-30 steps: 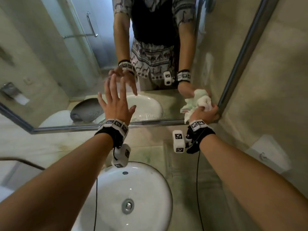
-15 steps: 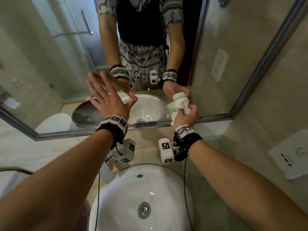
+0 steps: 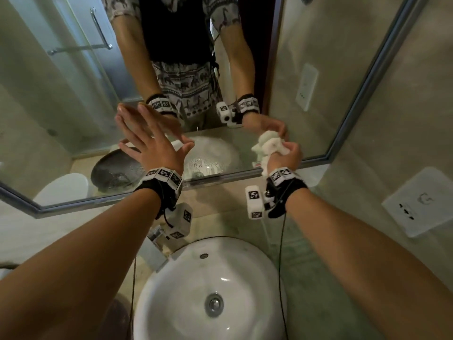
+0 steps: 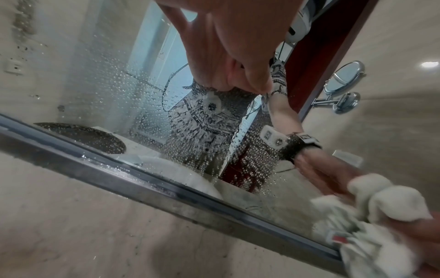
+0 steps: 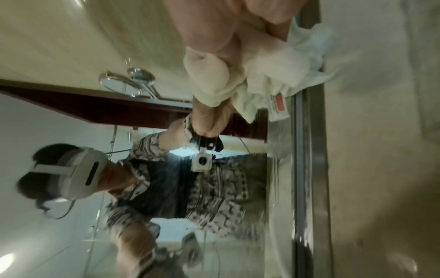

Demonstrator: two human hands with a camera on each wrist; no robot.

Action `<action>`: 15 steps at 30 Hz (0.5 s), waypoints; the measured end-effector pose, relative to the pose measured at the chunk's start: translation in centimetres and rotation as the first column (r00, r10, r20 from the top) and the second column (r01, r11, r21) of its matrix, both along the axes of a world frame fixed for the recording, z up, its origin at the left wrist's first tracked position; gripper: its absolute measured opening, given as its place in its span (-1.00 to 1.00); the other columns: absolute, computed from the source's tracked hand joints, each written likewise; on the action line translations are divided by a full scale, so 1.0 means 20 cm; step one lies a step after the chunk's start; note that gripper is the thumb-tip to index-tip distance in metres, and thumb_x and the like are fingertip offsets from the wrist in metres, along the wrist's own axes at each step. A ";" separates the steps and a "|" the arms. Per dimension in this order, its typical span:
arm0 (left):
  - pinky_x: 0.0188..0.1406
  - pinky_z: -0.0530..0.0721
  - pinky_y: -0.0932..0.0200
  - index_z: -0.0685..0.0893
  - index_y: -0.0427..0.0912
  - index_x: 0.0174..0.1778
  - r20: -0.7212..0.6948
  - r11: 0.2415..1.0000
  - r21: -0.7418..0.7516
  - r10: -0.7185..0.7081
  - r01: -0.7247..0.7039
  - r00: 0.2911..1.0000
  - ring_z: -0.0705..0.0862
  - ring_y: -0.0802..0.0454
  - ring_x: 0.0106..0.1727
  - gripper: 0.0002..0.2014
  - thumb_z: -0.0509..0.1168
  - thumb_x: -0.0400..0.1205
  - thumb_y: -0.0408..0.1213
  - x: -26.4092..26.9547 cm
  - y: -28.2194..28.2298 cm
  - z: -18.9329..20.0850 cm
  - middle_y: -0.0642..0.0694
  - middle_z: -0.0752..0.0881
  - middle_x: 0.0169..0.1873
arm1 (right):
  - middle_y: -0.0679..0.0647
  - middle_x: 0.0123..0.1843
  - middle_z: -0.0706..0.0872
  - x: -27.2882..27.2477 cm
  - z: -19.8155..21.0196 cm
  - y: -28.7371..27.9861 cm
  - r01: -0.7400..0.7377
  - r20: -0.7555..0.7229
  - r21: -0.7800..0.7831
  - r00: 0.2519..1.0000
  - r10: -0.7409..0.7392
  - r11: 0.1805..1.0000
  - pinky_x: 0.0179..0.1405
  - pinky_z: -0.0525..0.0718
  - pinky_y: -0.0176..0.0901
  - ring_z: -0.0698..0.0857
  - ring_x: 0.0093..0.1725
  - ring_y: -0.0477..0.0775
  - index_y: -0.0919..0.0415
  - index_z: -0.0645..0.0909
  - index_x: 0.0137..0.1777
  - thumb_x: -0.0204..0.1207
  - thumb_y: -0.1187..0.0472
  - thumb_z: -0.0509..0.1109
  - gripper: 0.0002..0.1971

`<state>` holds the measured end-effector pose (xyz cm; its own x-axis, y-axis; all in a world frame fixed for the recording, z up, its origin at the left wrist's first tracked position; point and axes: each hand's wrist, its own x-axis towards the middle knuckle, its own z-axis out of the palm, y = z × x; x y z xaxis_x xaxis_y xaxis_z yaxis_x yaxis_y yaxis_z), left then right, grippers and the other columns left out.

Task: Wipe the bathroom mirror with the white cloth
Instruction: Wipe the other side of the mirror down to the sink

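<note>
The wall mirror with a grey metal frame fills the upper half of the head view. My right hand grips a bunched white cloth and holds it against the glass near the lower right edge. My left hand is flat with spread fingers against the glass at lower centre-left. In the left wrist view water droplets cover the mirror below my left hand, and the cloth shows at lower right. The right wrist view shows the cloth with an orange tag.
A white round sink sits directly below my arms. A white wall socket is on the tiled wall to the right. The mirror reflects a shower door, a toilet and a person wearing a headset.
My right hand with the cloth slid left along the bottom of the mirror, away from the right corner. My left hand stayed flat on the glass. The head view shifted to the right.
</note>
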<state>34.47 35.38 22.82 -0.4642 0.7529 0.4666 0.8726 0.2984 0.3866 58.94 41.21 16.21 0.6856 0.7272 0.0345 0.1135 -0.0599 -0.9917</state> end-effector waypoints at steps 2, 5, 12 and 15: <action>0.53 0.02 -0.65 -0.19 -0.22 0.75 -0.004 1.000 0.000 0.006 -0.006 1.000 -0.20 -0.47 0.71 0.40 0.48 0.26 0.44 0.00 0.00 0.00 -0.51 -0.18 0.68 | 0.30 0.14 0.63 0.14 0.02 0.03 0.032 0.043 -0.030 0.999 -0.030 0.999 0.00 0.52 -0.24 0.63 0.02 0.19 0.38 0.63 0.04 0.33 0.52 0.29 -0.71; 0.54 0.04 -0.63 -0.19 -0.22 0.75 -0.017 1.000 0.000 0.025 -0.025 1.000 -0.19 -0.48 0.71 0.41 0.49 0.24 0.44 0.00 0.00 0.00 -0.52 -0.17 0.68 | 0.29 0.18 0.59 0.22 0.03 0.04 0.070 0.042 -0.038 0.997 -0.068 0.997 0.03 0.55 -0.21 0.63 0.06 0.21 0.35 0.61 0.05 0.32 0.51 0.25 -0.69; 0.55 0.04 -0.62 -0.17 -0.24 0.75 -0.036 0.999 -0.002 0.032 -0.032 0.999 -0.18 -0.48 0.71 0.40 0.50 0.26 0.42 0.01 0.00 0.00 -0.52 -0.16 0.68 | 0.19 0.25 0.57 -0.05 -0.05 -0.04 0.019 -0.129 -0.060 0.991 -0.026 0.998 -0.20 0.46 -0.41 0.64 0.00 0.15 0.30 0.47 0.17 0.51 0.41 0.30 -0.75; 0.54 0.07 -0.61 -0.17 -0.23 0.75 -0.047 1.000 -0.002 0.026 -0.026 0.999 -0.17 -0.48 0.71 0.38 0.52 0.28 0.38 0.01 -0.01 0.01 -0.53 -0.15 0.68 | 0.21 0.08 0.56 -0.34 -0.05 -0.10 -0.111 -0.217 -0.079 0.972 0.092 0.991 -0.16 0.48 -0.29 0.57 -0.09 0.11 0.24 0.43 0.05 0.48 0.47 0.28 -0.79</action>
